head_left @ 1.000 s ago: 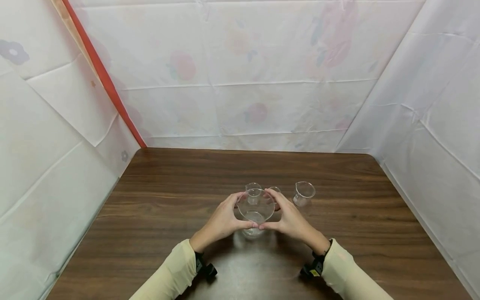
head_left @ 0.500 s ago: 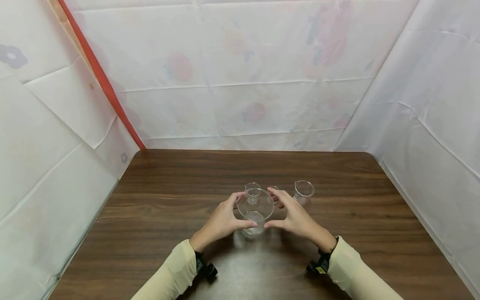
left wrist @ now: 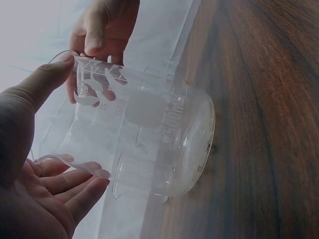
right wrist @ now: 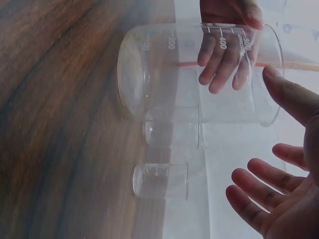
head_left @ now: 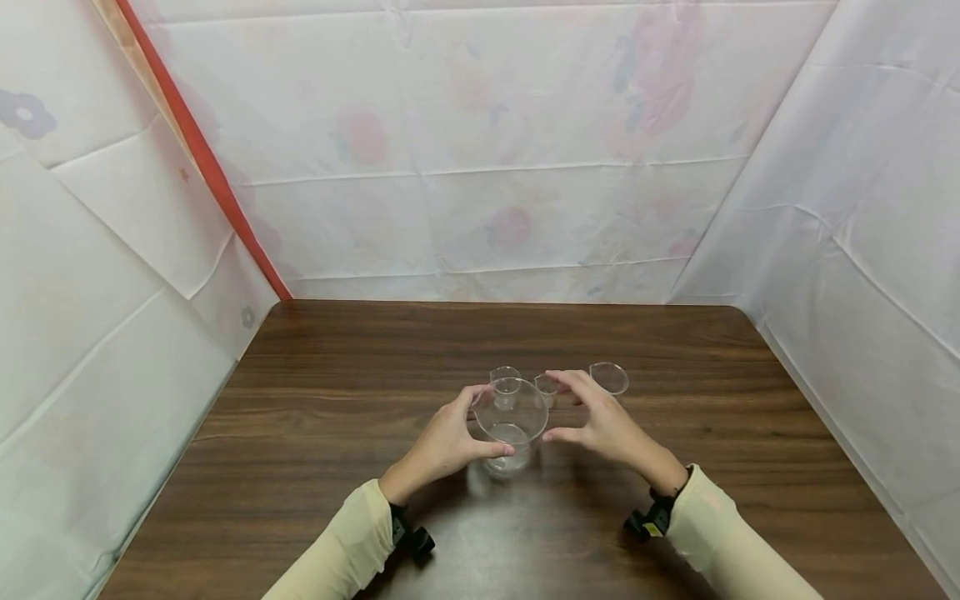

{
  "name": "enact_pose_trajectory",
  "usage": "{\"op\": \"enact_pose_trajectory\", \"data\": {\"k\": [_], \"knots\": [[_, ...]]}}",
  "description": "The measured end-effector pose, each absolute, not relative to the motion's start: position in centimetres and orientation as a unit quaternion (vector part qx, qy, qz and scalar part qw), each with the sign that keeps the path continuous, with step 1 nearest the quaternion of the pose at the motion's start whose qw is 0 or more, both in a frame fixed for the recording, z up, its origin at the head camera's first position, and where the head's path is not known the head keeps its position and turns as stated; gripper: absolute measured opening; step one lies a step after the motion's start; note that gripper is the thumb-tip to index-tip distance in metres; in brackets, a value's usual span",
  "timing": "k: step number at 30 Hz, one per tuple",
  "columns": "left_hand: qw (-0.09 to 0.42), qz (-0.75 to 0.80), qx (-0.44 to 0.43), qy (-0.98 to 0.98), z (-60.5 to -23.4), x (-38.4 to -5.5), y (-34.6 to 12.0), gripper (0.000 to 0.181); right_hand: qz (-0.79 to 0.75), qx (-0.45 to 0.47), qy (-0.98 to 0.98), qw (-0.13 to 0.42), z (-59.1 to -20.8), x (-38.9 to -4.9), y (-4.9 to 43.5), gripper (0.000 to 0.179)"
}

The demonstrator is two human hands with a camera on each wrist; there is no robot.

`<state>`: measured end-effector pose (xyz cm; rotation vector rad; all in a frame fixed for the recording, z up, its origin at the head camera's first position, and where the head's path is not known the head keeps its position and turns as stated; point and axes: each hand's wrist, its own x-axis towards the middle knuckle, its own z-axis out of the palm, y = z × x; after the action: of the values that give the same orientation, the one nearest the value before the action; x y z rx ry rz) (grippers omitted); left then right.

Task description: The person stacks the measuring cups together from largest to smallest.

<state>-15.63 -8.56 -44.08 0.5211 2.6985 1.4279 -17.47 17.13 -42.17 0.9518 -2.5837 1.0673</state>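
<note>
A large clear glass beaker (head_left: 512,423) with white markings stands upright on the brown table. My left hand (head_left: 450,435) holds it near the rim, thumb at the near side and fingers round the left side, as the left wrist view shows on the beaker (left wrist: 149,117). My right hand (head_left: 603,427) is to its right, fingers spread in a loose curve. In the right wrist view the right hand's fingers (right wrist: 259,186) hold nothing, and the thumb tip overlaps the beaker's rim.
Behind the large beaker stand three smaller glass beakers: one partly seen through it, a small beaker (head_left: 545,387) near my right fingertips, and another beaker (head_left: 610,377) partly hidden behind my right hand. White patterned sheets (head_left: 480,208) enclose the wooden table (head_left: 337,375).
My right hand has let go of the large beaker and moved away to the right, its fingers spreading. The left hand and the beaker have stayed in place.
</note>
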Motion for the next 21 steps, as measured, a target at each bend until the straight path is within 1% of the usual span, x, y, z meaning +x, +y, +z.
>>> {"op": "enact_pose_trajectory", "data": {"k": [5,14,17,21], "knots": [[0.023,0.458,0.165,0.873,-44.1,-15.7,-8.6,0.087,0.345,0.314,-0.879,0.102,-42.0,-17.7,17.5,0.085],[0.031,0.447,0.159,0.880,-43.9,-15.6,-8.6,0.089,0.322,0.298,-0.886,0.148,-41.8,-18.7,18.5,0.074],[0.030,0.448,0.158,0.880,-43.8,-15.5,-8.6,0.089,0.320,0.282,-0.892,0.148,-41.6,-19.1,18.8,0.070],[0.029,0.449,0.160,0.879,-43.8,-15.5,-8.7,0.087,0.321,0.257,-0.902,0.133,-41.3,-19.6,19.3,0.068]]}}
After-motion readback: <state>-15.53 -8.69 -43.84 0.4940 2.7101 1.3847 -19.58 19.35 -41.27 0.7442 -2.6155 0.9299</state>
